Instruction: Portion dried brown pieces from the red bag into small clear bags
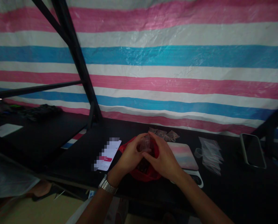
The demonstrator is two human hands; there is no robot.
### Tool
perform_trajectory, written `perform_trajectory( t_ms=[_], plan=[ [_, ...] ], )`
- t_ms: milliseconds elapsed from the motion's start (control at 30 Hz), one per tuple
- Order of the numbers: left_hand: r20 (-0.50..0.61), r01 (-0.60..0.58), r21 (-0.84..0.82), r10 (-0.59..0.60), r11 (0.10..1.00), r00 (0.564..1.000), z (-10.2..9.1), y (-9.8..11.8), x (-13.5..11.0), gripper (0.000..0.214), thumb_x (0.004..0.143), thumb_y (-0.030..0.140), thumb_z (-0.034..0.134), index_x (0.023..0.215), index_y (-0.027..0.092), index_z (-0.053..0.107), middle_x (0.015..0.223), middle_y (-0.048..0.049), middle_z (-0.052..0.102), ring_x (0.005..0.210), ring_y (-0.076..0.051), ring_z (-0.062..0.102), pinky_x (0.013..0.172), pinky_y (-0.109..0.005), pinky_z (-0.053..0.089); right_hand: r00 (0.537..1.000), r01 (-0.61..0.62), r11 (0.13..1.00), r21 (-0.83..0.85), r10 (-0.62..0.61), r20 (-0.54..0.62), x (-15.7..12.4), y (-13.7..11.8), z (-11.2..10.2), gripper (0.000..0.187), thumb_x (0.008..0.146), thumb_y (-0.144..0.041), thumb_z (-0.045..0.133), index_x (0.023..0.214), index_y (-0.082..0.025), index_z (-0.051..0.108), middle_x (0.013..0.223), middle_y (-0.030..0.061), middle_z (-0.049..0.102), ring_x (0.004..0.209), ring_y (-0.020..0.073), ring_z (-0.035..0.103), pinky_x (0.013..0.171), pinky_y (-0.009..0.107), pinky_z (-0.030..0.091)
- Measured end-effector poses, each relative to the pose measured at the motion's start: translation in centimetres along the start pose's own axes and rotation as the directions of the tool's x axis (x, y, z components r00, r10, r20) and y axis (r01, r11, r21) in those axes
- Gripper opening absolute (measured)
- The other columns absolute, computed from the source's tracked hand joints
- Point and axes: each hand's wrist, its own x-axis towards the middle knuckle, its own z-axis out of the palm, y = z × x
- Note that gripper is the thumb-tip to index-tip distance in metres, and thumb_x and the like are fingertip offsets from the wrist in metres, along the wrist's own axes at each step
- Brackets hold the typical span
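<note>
Small clear bag (145, 143) pinched between your left hand (129, 157) and right hand (163, 160), lower centre of frame, over red bag (148, 174) | risk: loosen either pinch and contents could spill onto black table (234, 193) | scale (184, 155) just right

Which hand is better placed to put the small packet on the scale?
Probably the right hand: it lies next to the scale, both hands pinch the packet, and the left hand is farther away.
</note>
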Motion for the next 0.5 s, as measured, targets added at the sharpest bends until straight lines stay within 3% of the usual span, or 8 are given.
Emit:
perform_trajectory(
  t_ms=[133,300,400,500],
  plan=[
    [0.056,-0.037,0.119,0.03,0.992,0.998,-0.2,-0.3,0.0,0.068,0.082,0.016,0.073,0.146,0.024,0.053,0.131,-0.0076,0.075,0.123,-0.025,0.072,0.11,-0.043,0.056,0.997,-0.072,0.99,0.123,0.076,-0.033,0.8,0.4,0.0,0.053,0.089,-0.028,0.074,0.141,-0.026,0.06,0.132,0.0094,0.073,0.128,0.0291,0.065,0.117,0.053,0.046],
    [0.111,0.002,0.119,-0.015,0.993,0.994,-1.1,-0.5,-0.2,0.08,0.08,0.022,0.081,0.152,0.025,0.046,0.136,-0.0085,0.072,0.128,-0.026,0.069,0.114,-0.044,0.053,0.99,-0.115,0.955,0.273,0.131,-0.043,1.1,0.6,-0.1,0.057,0.088,-0.028,0.072,0.142,-0.026,0.055,0.121,0.0068,0.075,0.12,0.0257,0.07,0.114,0.048,0.049],
    [0.131,-0.001,0.138,-0.017,0.99,0.991,-1.7,-0.7,-0.6,0.085,0.077,0.018,0.082,0.153,0.027,0.046,0.141,-0.0087,0.068,0.133,-0.025,0.065,0.118,-0.044,0.049,0.99,-0.111,0.945,0.307,0.131,-0.045,1.3,0.5,-0.1,0.056,0.088,-0.029,0.07,0.142,-0.024,0.054,0.115,0.0068,0.076,0.113,0.0252,0.072,0.109,0.046,0.052],
    [0.09,-0.026,0.178,0.01,0.984,0.996,-2.0,-1.1,-0.9,0.087,0.077,0.021,0.083,0.155,0.028,0.046,0.142,-0.0088,0.066,0.134,-0.025,0.064,0.121,-0.046,0.046,0.981,-0.078,0.97,0.232,0.116,-0.153,1.9,0.6,-1.6,0.053,0.09,-0.037,0.069,0.139,-0.022,0.058,0.109,0.0077,0.076,0.104,0.0251,0.073,0.101,0.044,0.056]
  ],
)
